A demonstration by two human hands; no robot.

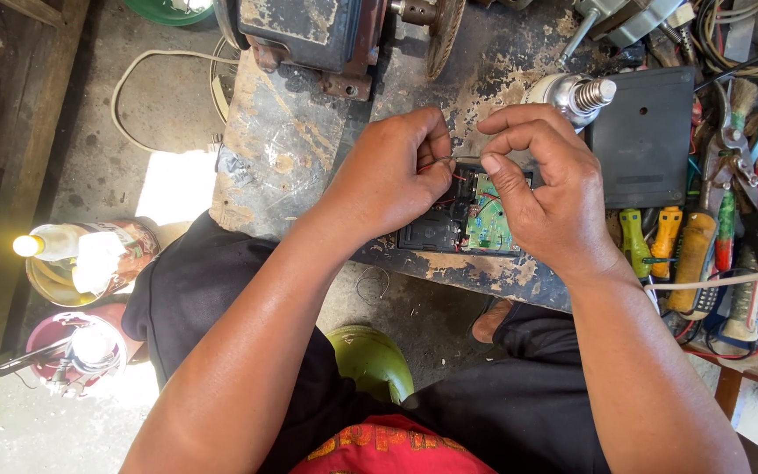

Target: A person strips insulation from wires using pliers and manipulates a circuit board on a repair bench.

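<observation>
A thin red wire (460,175) runs between the two hands, directly above an opened black device casing (436,230) that lies on the worn bench (282,158) with a green circuit board (489,224) seated in it. The wire's far end is lost under the fingers.

Left hand (394,171): fingers curled in, thumb and forefinger pressed together, pinching the wire at its left end. The remaining fingers are folded toward the palm and partly cover the casing.

Right hand (541,184): thumb and forefinger closed toward each other just right of the left hand's pinch, apparently nipping the same wire; the exact contact is hidden by the thumb. The heel of the hand sits over the board's right edge.

Beyond the right hand's knuckles lies a lamp base with a metal screw thread (576,95), beside a flat dark panel (645,136). To the right of the right wrist, a row of screwdrivers (673,250) with orange, green and yellow handles lies on the bench. Beyond the left hand stands a rusted bench grinder (326,39).
</observation>
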